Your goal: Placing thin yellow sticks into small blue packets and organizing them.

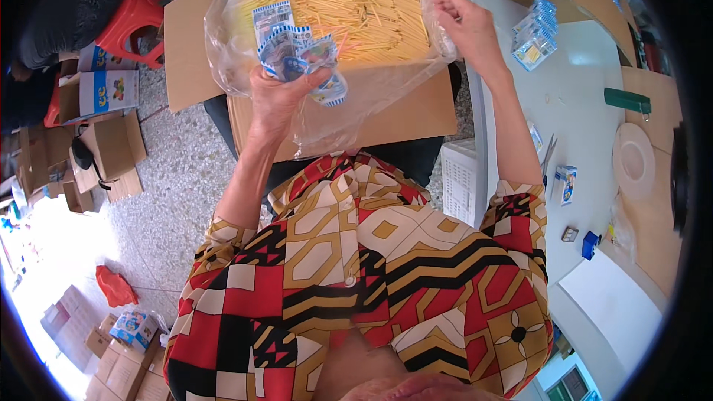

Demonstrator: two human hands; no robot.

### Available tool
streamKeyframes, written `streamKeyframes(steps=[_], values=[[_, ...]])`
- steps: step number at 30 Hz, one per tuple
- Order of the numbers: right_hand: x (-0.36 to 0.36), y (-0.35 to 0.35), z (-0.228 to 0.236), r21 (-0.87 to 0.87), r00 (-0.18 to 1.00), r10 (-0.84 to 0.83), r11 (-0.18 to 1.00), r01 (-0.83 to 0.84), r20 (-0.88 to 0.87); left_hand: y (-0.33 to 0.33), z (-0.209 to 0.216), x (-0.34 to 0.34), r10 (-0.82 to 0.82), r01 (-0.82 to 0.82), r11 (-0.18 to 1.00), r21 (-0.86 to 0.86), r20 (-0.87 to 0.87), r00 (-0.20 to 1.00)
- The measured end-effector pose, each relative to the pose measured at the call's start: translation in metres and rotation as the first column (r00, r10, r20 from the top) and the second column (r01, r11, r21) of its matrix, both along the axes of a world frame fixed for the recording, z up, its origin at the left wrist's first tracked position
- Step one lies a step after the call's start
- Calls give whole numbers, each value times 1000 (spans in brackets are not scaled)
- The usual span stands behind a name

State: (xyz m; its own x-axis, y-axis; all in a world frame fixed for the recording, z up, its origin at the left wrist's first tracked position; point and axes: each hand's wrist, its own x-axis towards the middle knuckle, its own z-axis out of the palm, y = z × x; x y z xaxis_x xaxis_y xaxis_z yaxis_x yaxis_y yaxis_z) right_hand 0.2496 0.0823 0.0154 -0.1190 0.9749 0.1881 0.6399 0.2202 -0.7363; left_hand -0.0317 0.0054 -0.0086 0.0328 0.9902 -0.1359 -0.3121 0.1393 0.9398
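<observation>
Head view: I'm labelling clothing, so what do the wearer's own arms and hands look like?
The left hand and right hand are ungloved, the forearms bare. The geometric-patterned fabric sleeves, in red, black, cream and mustard, end near the elbows.

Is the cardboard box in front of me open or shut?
Open: its left flap spreads outward, and yellow sticks show inside the clear liner.

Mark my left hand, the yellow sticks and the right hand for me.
Left hand (278, 96), head view: middle of the hand.
Yellow sticks (368, 11), head view: middle of the pile.
Right hand (474, 30), head view: middle of the hand.
</observation>
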Motion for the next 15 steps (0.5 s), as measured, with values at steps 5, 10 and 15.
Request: streamKeyframes(steps=[5, 10, 15], values=[[-7, 8, -34, -106, 916, 169, 985, -139, 364, -3, -1, 3, -12, 13, 1000, 13, -26, 1000], [-2, 25, -75, 1, 888, 103, 993, -116, 449, -1, -4, 3, -6, 9, 999, 50, -56, 998], [-4, 45, -87, 62, 848, 48, 994, -94, 528, -3, 0, 3, -32, 33, 999, 6, -62, 998]])
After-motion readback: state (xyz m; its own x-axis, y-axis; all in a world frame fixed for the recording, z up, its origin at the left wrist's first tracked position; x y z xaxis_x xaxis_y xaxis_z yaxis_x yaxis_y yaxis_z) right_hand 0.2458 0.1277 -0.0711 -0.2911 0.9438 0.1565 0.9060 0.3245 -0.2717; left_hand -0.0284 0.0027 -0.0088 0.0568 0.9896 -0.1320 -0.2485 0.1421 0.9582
